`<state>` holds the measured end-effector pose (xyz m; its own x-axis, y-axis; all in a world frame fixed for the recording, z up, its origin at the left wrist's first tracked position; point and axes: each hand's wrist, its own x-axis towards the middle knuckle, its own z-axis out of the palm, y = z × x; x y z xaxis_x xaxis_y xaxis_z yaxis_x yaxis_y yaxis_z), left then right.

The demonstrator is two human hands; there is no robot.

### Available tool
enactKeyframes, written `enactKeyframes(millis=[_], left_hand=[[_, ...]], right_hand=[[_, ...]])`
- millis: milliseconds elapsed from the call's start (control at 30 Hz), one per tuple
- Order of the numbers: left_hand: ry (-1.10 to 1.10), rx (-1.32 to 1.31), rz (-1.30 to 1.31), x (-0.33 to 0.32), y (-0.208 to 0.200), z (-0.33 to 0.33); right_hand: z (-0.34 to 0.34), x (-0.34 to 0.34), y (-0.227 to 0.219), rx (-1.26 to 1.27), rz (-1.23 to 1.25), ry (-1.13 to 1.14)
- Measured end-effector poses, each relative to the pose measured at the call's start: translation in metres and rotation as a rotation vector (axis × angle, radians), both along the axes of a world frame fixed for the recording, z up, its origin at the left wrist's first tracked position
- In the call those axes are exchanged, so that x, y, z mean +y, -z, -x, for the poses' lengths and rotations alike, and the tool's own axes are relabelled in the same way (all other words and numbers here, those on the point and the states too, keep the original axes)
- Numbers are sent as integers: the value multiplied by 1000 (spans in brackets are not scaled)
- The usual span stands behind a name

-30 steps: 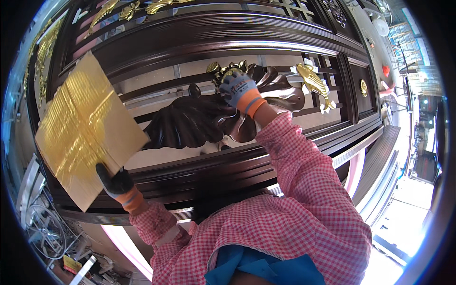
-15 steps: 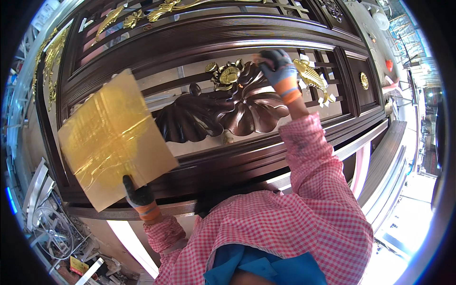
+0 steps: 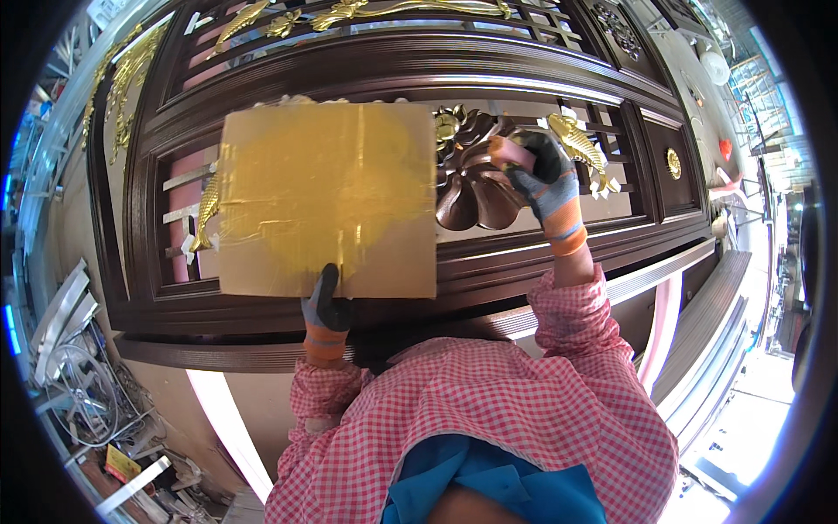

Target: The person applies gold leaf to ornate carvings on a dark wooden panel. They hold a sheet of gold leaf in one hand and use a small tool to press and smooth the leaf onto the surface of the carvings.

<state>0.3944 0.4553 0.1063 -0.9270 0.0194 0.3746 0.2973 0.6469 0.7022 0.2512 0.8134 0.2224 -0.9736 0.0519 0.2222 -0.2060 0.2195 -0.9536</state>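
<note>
My gloved left hand (image 3: 327,306) grips the lower edge of a square cardboard sheet (image 3: 288,210), thumb on its front face. Gold colour is smeared over the sheet, and strips of tape run across it. In my gloved right hand (image 3: 546,166) is a small pinkish sponge-like block (image 3: 511,154), held over the carved lotus leaf (image 3: 478,196). That leaf is dark brown, and a gold flower (image 3: 449,125) sits at its upper left, partly behind the cardboard. Just right of the hand is a gold fish carving (image 3: 576,140) with white tape pieces around it.
A large dark brown panelled frame (image 3: 384,70) spreads before me, with gold carvings (image 3: 375,13) along its far section. Metal scraps and a wheel-like ring (image 3: 83,393) lie at lower left. Long dark profiles (image 3: 711,306) are stacked at right.
The cardboard has moved right and turned nearly square to me, now covering the left leaf. My right hand has come down and slightly right, bringing the pinkish block into sight.
</note>
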Motion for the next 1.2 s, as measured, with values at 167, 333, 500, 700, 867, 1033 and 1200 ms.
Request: enactKeyframes(millis=[167, 333, 500, 700, 867, 1033, 1200], left_hand=[[79, 66, -19, 21, 1, -6], [135, 89, 62, 30, -8, -9], [147, 60, 28, 37, -19, -15], [110, 12, -34, 37, -4, -18], [126, 29, 5, 35, -6, -16], [109, 1, 0, 35, 3, -16], [58, 59, 28, 30, 18, -9]], right_hand=[[-6, -55, -27, 195, -581, -103], [-8, -92, -11, 264, -952, -308], [-6, -115, -22, 158, -1251, -420], [0, -103, 0, 126, -1275, -542], [8, -97, -3, 21, -1383, -420], [10, -86, 8, 77, -1288, -332], [8, -74, 4, 257, -696, -340]])
